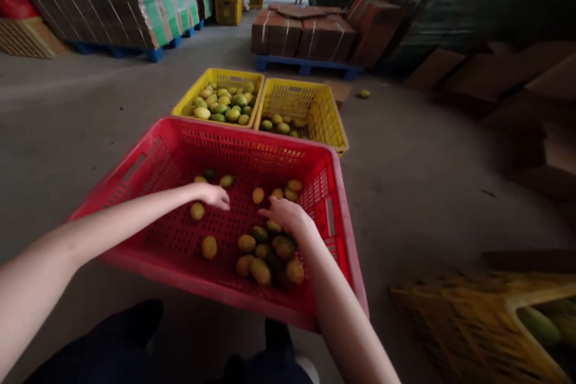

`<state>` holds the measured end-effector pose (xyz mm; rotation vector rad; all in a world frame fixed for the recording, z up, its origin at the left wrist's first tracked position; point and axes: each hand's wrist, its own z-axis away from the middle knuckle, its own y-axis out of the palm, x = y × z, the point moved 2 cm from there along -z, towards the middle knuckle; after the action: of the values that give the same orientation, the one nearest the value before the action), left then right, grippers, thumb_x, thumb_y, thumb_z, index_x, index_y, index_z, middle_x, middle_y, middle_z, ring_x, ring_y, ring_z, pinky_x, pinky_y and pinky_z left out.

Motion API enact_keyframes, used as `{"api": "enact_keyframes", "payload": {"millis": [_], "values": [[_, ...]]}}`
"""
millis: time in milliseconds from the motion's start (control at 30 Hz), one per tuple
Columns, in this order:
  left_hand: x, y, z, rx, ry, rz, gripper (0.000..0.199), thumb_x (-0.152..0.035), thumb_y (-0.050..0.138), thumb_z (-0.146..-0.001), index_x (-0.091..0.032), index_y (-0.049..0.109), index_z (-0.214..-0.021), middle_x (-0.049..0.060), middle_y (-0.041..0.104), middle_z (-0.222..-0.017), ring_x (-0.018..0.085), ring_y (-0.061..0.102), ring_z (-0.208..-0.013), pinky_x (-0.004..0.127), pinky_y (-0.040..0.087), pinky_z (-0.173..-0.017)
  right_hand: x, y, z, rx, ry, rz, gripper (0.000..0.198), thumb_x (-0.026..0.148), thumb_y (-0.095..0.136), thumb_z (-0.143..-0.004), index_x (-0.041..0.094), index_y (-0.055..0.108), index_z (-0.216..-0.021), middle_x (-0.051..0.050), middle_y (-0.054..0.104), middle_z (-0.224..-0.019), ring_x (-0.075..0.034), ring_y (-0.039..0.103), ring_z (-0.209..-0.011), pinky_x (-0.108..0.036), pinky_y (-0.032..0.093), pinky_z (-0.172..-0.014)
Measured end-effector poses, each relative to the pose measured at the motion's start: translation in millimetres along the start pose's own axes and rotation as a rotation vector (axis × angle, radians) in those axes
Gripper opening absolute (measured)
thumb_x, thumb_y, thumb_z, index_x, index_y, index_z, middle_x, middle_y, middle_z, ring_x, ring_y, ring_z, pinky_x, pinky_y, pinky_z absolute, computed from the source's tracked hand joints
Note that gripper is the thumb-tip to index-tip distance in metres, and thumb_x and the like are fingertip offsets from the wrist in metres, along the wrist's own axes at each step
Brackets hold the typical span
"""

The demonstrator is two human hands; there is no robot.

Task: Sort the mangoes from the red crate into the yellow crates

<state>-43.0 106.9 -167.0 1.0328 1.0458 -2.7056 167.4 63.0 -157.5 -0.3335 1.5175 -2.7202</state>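
Observation:
A large red plastic crate (252, 144) sits in front of me, with yellow and green oval fruits, lemon- or mango-like, on its slotted floor. My left hand (215, 195) hovers inside it, fingers loosely bent and nothing visible in them, near a greenish fruit (227, 181). My right hand (285, 213) reaches over the right half, index finger and thumb apart, close to a yellow fruit (258, 195). Below that hand lies a cluster of fruits (261, 271), partly covered by my forearm. A single yellow fruit (209, 247) rests nearer the front wall.
Behind the red crate stand a yellow crate (177, 109) full of fruit and another yellow crate (326, 111) with fewer. One fruit (363, 94) lies on the floor. At lower right is a yellow crate (450, 312). Boxes on a blue pallet (306, 66) stand farther back.

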Motion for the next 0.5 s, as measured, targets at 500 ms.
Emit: {"api": "enact_keyframes", "payload": {"millis": [500], "values": [[24.3,143.3,-88.7,-0.015,0.137,0.145,0.028,-0.011,0.076,-0.049,-0.02,0.058,-0.069,0.004,0.06,-0.083,0.035,0.054,-0.11,0.039,0.04,-0.096,4.9,-10.2,14.5,0.014,-0.076,0.132,0.058,0.047,0.055,-0.09,0.011,0.044,-0.134,-0.02,0.063,-0.121,-0.032,0.062,-0.112,-0.038,0.049,-0.089]]}}
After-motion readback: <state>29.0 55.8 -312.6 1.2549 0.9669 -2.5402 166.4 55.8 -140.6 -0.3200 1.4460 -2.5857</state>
